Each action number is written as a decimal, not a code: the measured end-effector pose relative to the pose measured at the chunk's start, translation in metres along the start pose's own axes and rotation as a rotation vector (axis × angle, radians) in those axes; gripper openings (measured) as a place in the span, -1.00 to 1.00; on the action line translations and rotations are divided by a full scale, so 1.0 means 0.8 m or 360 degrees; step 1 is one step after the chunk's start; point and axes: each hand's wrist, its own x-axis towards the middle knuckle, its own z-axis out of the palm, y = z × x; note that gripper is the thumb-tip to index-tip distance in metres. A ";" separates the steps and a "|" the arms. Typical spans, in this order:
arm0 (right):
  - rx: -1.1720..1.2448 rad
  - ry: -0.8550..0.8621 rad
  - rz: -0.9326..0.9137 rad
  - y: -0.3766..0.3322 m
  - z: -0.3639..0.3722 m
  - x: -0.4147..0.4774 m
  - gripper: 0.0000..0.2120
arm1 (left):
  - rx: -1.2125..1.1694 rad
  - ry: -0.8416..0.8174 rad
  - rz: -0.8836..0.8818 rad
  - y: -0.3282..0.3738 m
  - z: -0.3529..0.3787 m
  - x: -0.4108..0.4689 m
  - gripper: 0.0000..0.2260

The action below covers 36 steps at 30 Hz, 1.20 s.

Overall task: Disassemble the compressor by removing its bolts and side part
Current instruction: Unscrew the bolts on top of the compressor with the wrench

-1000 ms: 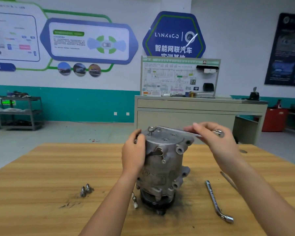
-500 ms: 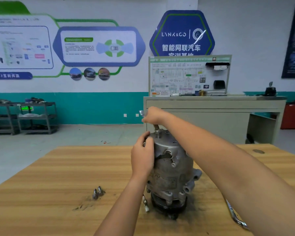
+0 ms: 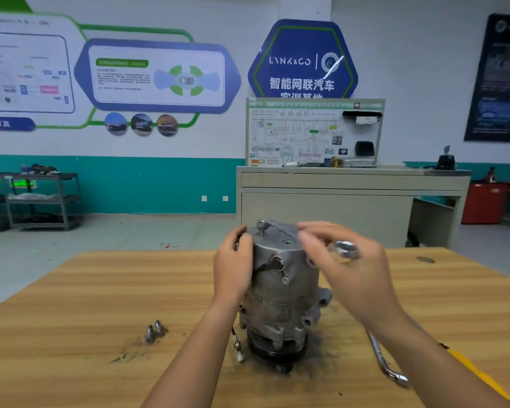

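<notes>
Compressor (image 3: 280,293) upright on its pulley end, mid-table (image 3: 71,319), bolt heads up top and easy to reach. Left hand (image 3: 234,266) clamped on the upper left flank, fingers curled over the rim, most likely bracing the body against the twist of the turning. Right hand (image 3: 345,269) wrapped round the near end of the wrench (image 3: 280,226), blurred with motion. Other end seated on a bolt (image 3: 261,231) standing proud at the top left edge. Grip far out along the lever, presumably for more torque. Hands apart, one on either side of the compressor. Two loose bolts (image 3: 155,331) parked together at front left, well clear of the work, so at least two out already. L-shaped bar (image 3: 386,363) lying to the right, close by the right forearm, handy for later. Compressor in one piece, so plenty left to do. Main risk here: wrench slipping off the bolt head.
</notes>
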 end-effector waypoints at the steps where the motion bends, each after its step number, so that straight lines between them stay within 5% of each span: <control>1: 0.0114 0.0156 0.0213 0.013 -0.016 0.005 -0.92 | -0.0005 0.0017 0.0016 -0.002 0.001 0.002 -0.71; 4: 0.0621 0.0318 0.0881 0.049 -0.038 0.037 -0.96 | 0.0014 -0.0070 0.0006 0.004 -0.001 -0.001 -0.70; 7: 0.0996 0.0406 0.1104 0.069 -0.024 0.073 -0.90 | 0.0088 -0.0143 0.0016 0.005 -0.006 -0.002 -0.71; 18: 0.1246 0.0693 0.0941 0.064 0.002 0.124 -0.90 | 0.0490 -0.0319 0.0277 0.030 -0.020 0.019 -0.63; 25: 0.0857 0.0778 0.0799 0.079 -0.017 0.096 -0.91 | 0.0766 -0.0414 0.0529 0.051 -0.018 0.035 -0.78; 32: 0.0888 0.0757 0.0895 0.085 -0.013 0.083 -0.90 | -0.0054 -0.0075 0.0277 0.066 -0.041 0.038 -0.87; 36: 0.0959 0.0796 0.0871 0.084 -0.012 0.081 -0.90 | -0.0154 0.0111 0.0160 0.048 -0.091 0.040 -0.89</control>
